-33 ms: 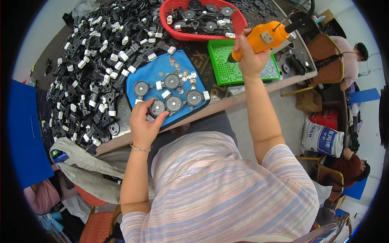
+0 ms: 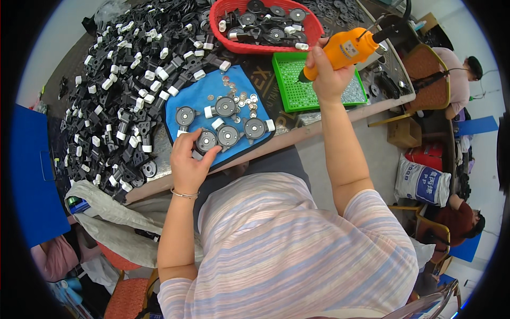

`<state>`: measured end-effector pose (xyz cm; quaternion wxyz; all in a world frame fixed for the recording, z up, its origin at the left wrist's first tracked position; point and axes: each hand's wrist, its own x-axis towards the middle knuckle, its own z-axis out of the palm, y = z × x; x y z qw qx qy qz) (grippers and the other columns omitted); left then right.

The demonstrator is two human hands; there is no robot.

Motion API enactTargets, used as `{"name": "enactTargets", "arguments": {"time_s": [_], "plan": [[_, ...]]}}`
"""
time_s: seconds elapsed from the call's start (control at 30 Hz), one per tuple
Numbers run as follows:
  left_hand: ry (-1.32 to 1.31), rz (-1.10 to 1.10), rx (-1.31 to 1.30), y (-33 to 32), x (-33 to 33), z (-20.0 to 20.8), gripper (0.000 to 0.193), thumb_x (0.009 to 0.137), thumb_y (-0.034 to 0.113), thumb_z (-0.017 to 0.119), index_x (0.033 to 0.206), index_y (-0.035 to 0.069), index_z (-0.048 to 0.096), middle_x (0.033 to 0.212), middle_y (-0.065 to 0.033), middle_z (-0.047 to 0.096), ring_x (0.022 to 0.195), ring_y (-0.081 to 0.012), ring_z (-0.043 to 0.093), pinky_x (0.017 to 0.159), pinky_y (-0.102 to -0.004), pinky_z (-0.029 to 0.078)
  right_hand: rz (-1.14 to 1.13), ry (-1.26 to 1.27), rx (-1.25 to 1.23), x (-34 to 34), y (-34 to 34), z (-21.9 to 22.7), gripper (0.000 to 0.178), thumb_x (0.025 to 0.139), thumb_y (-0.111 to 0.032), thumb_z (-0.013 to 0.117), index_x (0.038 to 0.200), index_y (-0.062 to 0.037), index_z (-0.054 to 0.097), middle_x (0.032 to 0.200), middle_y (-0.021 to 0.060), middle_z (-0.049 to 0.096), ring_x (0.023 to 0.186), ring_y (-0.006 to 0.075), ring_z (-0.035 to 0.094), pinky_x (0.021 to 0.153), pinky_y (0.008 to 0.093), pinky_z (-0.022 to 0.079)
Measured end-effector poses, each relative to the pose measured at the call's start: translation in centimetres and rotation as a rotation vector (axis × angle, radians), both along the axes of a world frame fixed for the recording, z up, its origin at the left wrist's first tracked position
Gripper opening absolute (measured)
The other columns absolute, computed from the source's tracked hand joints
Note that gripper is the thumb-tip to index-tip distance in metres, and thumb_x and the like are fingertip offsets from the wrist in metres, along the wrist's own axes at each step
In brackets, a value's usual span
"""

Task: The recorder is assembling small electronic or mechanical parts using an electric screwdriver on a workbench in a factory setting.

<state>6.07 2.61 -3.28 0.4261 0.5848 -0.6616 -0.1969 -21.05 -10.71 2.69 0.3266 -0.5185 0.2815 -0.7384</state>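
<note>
At the blue mat's (image 2: 199, 90) near edge, I see the left hand (image 2: 190, 159) with thumb and fingers around a round grey part (image 2: 206, 141); its face is up, its stem direction hidden from me. Beyond it on the mat lie four similar pieces (image 2: 227, 136), then loose silvery discs (image 2: 253, 106). Right of the mat, the right hand (image 2: 332, 72) grips an orange driver (image 2: 345, 49), long axis slanting, dark tip down-left toward the mat. I judge the work partway: the red basket (image 2: 255, 49) beyond the mat holds similar pieces, while a large heap (image 2: 122, 101) remains left of it. I can't tell whether the mat's pieces are finished.
</note>
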Motion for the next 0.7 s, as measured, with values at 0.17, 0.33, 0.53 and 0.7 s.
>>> {"name": "enactTargets", "arguments": {"time_s": [0.17, 0.33, 0.53, 0.7], "plan": [[-0.019, 0.006, 0.008, 0.0, 0.1, 0.1, 0.045, 0.06, 0.017, 0.081, 0.095, -0.001, 0.06, 0.081, -0.0103, 0.057, 0.072, -0.0242, 0.054, 0.063, -0.0316, 0.044, -0.003, 0.037, -0.017, -0.2, -0.5, 0.3, 0.019, 0.078, 0.002, 0.064, 0.095, 0.0011, 0.055, 0.079, 0.0042, 0.059, 0.058, 0.0093, 0.056, 0.054, 0.0213, 0.046], [-0.014, -0.001, 0.007, -0.1, 0.0, 0.1, 0.044, 0.061, 0.017, 0.08, 0.095, -0.001, 0.06, 0.081, -0.0106, 0.057, 0.074, -0.0256, 0.055, 0.064, -0.0327, 0.045, 0.087, -0.127, -0.071, 1.4, 1.7, 3.5, 0.02, 0.079, 0.002, 0.06, 0.098, 0.0025, 0.054, 0.081, 0.0078, 0.058, 0.057, 0.0121, 0.055, 0.055, 0.0244, 0.046], [-0.029, -0.003, -0.018, -0.1, 0.2, -0.1, 0.044, 0.061, 0.019, 0.081, 0.095, 0.0, 0.06, 0.081, -0.0118, 0.058, 0.073, -0.0271, 0.056, 0.064, -0.0334, 0.046, 0.499, -0.062, -0.01, 8.1, 6.6, 4.0, 0.031, 0.08, -0.011, 0.059, 0.107, -0.0012, 0.045, 0.09, 0.0124, 0.051, 0.06, 0.0156, 0.053, 0.055, 0.0287, 0.044], [-0.058, -0.015, -0.042, -0.3, 0.2, -0.1, 0.044, 0.061, 0.019, 0.081, 0.095, 0.002, 0.059, 0.082, -0.0113, 0.058, 0.074, -0.0281, 0.055, 0.064, -0.0343, 0.045, 0.64, 0.01, -0.005, 12.5, 7.8, 2.8, 0.032, 0.078, -0.002, 0.06, 0.106, 0.0005, 0.046, 0.093, 0.0127, 0.052, 0.062, 0.0151, 0.054, 0.053, 0.0246, 0.046]]}}
